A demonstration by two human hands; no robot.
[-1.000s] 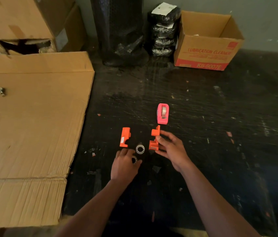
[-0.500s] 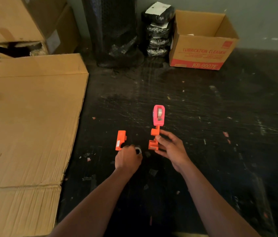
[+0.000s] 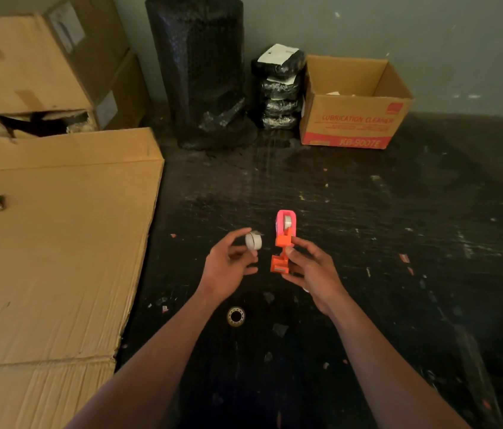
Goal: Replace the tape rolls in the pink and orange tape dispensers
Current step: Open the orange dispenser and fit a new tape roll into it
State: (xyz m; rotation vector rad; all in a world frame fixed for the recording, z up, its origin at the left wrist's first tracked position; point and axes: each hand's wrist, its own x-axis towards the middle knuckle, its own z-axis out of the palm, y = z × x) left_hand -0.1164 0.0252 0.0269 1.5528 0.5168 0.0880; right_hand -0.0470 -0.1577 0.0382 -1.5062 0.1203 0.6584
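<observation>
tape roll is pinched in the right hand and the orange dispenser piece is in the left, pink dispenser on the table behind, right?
Hands are swapped. The head view shows the left hand pinching the tape roll and the right hand holding the orange dispenser piece. The pink dispenser does sit on the table behind.

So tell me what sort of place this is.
Probably a storeroom or packing area: stacked cardboard boxes, an open carton marked lubrication cleaner, a black wrapped roll against the wall, and a scuffed dark work surface.
</observation>
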